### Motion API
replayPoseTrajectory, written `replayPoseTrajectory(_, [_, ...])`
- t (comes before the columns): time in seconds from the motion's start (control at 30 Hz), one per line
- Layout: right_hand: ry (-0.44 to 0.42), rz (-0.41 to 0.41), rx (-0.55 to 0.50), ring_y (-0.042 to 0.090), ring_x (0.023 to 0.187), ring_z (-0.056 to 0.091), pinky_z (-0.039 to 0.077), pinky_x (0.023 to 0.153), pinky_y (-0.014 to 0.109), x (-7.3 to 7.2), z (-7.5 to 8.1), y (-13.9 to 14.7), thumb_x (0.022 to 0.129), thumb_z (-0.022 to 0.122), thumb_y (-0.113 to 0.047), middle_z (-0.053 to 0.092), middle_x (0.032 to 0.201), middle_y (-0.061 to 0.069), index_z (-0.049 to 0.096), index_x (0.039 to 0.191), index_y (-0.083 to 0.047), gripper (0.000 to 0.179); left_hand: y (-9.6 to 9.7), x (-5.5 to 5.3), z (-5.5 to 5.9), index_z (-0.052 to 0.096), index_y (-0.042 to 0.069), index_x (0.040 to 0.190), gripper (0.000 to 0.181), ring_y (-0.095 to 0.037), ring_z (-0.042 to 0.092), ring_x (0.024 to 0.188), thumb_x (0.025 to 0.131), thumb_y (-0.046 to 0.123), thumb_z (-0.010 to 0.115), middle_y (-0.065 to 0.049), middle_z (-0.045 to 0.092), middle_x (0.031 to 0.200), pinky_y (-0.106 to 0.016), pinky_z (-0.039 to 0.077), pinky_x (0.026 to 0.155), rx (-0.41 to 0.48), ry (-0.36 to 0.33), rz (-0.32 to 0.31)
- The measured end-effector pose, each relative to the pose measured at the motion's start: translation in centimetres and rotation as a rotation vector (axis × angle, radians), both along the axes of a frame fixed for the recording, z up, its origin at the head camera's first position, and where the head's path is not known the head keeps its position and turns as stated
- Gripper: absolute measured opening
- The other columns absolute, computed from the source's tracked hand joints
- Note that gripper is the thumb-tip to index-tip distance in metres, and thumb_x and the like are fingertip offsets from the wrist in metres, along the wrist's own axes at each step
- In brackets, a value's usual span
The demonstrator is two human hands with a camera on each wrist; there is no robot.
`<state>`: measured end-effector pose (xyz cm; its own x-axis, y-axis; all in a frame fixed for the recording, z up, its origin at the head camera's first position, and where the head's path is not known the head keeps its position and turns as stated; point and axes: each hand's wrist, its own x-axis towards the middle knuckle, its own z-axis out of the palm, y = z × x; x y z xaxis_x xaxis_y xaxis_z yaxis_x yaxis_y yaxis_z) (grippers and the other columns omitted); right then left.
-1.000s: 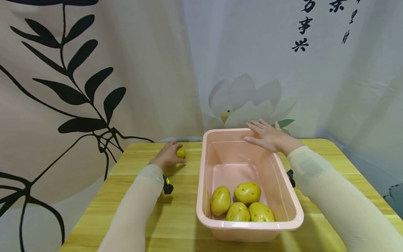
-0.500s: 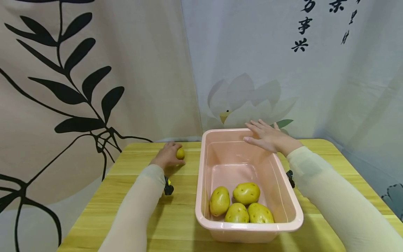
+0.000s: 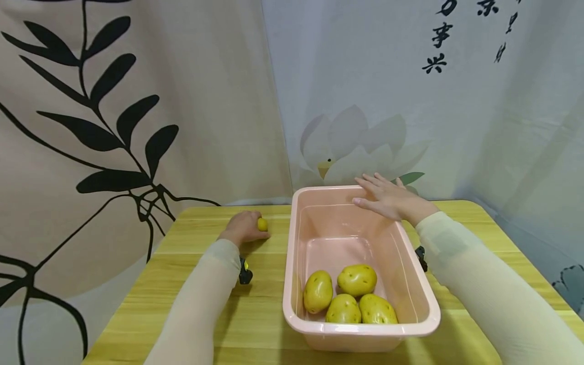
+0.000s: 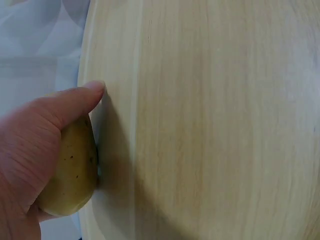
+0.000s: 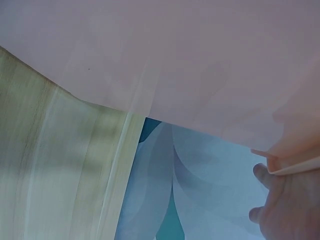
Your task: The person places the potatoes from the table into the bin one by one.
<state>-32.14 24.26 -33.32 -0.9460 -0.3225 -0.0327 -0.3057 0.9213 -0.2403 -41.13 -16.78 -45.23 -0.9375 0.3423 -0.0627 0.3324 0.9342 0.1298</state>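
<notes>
Near the table's back edge, left of the bin, my left hand holds a yellow potato. In the left wrist view the thumb lies along one side of the potato; the other fingers are mostly hidden. My right hand rests with spread, straight fingers on the far right corner of a pink plastic bin. The right wrist view has this hand at the bin's rim, partly out of frame. Several yellow potatoes lie inside, at the bin's near end.
The bin stands on a wooden table, right of its middle. Behind the table hangs a pale curtain printed with dark leaves and writing. A small black wrist device sits at my left wrist.
My left hand has shifted very slightly nearer and rolled a little over the potato, its raised fingers now lower. My right hand, the bin and the potatoes inside stay put.
</notes>
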Motion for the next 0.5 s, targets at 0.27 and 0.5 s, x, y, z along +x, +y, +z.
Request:
replayPoseTrajectory(0.27, [-0.006,-0.001,0.005,0.036,0.146,0.002,-0.003,0.107,0.069,0.14,0.19,-0.01,0.090,0.029,-0.074,0.009,0.161,0.008,0.016,0.155,-0.023,0.083,0.24,0.28,-0.03,0.058,0.008,0.127,0.065,-0.020,0.052,0.076,0.080,0.051,0.069,-0.001,0.058,0.084,-0.036,0.044,0.070,-0.036,0.047,-0.029])
replayPoseTrajectory(0.5, [-0.020,-0.002,-0.004,0.036,0.146,0.001,-0.003,0.108,0.068,0.23,0.23,-0.02,0.091,0.029,-0.073,0.008,0.161,0.008,0.015,0.155,-0.023,0.083,0.20,0.73,-0.19,0.059,0.012,0.125,0.057,-0.021,0.053,0.077,0.082,0.047,0.070,-0.002,0.060,0.086,-0.039,0.045,0.070,0.003,0.062,-0.037])
